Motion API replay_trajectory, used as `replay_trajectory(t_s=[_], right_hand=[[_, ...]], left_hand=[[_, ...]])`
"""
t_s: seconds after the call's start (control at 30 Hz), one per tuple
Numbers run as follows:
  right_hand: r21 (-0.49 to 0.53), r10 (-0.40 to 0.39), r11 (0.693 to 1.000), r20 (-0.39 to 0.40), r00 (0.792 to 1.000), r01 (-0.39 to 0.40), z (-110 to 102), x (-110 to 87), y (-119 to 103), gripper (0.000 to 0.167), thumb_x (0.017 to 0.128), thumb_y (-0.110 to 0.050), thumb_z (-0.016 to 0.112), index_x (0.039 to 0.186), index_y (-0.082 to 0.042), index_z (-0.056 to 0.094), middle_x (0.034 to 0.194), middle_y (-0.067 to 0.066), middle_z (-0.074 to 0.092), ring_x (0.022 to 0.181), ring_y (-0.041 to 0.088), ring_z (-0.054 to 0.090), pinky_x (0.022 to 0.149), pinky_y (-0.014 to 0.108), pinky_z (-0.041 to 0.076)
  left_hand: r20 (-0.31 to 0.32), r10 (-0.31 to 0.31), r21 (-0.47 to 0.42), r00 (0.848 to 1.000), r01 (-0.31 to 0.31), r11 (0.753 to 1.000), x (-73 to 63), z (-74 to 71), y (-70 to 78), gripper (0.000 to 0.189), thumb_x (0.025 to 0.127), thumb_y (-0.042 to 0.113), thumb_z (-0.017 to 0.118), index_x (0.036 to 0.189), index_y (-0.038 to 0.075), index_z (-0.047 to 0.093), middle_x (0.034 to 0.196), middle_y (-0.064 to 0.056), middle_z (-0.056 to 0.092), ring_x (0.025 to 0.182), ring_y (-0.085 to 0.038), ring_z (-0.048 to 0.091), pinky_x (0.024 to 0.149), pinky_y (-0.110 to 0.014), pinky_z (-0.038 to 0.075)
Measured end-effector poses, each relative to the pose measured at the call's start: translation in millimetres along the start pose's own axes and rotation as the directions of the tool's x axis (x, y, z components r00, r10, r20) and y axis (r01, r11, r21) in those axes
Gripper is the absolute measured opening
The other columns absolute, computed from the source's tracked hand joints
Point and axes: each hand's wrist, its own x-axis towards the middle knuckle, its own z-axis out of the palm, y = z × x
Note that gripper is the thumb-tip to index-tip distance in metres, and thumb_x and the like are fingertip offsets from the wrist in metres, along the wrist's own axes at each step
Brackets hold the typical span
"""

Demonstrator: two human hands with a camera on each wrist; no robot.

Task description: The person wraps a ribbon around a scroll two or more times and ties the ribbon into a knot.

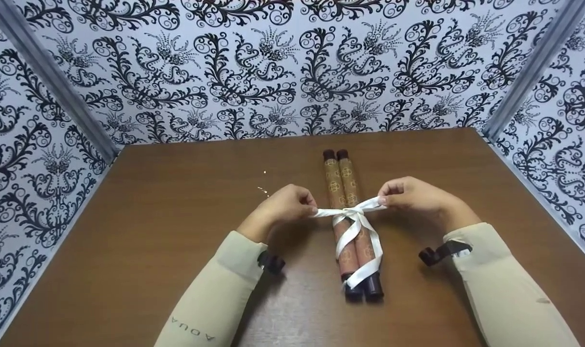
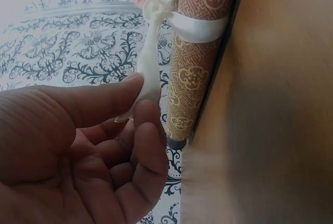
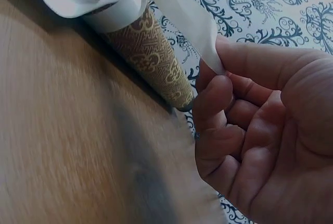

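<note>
Two slim scrolls (image 1: 335, 185) lie side by side on the table, covered in reddish-brown and gold patterned fabric with dark end caps. A white ribbon (image 1: 363, 273) wraps around both and is knotted on top, with loops or tails trailing over their near half. My left hand (image 1: 287, 207) pinches the ribbon left of the knot between thumb and forefinger; the left wrist view shows this stretch (image 2: 150, 60) pulled taut. To the right of the knot, my right hand (image 1: 415, 198) pinches another part of the ribbon (image 3: 192, 23). Both hands are held above the table.
The brown wooden table (image 1: 142, 231) is enclosed by walls (image 1: 253, 72) with a black-and-white scroll pattern at the back and sides. A few small pale specks (image 1: 263, 190) show on the tabletop left of the scrolls. Dark straps (image 1: 271, 262) sit on both wrists.
</note>
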Motion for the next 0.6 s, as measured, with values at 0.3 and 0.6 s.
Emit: replay_trajectory(t_s=[0.3, 0.6], right_hand=[[-0.012, -0.011, 1.0, 0.064, 0.998, 0.012, -6.9, -1.3, 9.3, 0.022, 0.1, -0.019, 0.068, 0.105, 0.002, 0.069, 0.078, -0.002, 0.063, 0.068, 0.011, 0.055, 0.064, 0.024, 0.048], [-0.056, 0.007, 0.998, 0.056, 0.998, -0.004, -8.9, -0.9, 16.3, 0.018, 0.099, -0.016, 0.067, 0.104, 0.001, 0.07, 0.077, -0.002, 0.063, 0.069, 0.01, 0.058, 0.065, 0.023, 0.049]], left_hand=[[0.047, -0.04, -0.005, 0.998, 0.04, 0.999, 0.8, 0.5, -5.8, 0.007, 0.092, 0.008, 0.073, 0.086, 0.006, 0.074, 0.071, 0.005, 0.06, 0.068, -0.011, 0.054, 0.065, -0.023, 0.043], [0.078, -0.069, 0.012, 0.995, 0.068, 0.998, -0.3, -0.7, -9.2, 0.008, 0.093, 0.009, 0.071, 0.086, 0.006, 0.074, 0.071, 0.004, 0.06, 0.068, -0.01, 0.055, 0.064, -0.023, 0.045]])
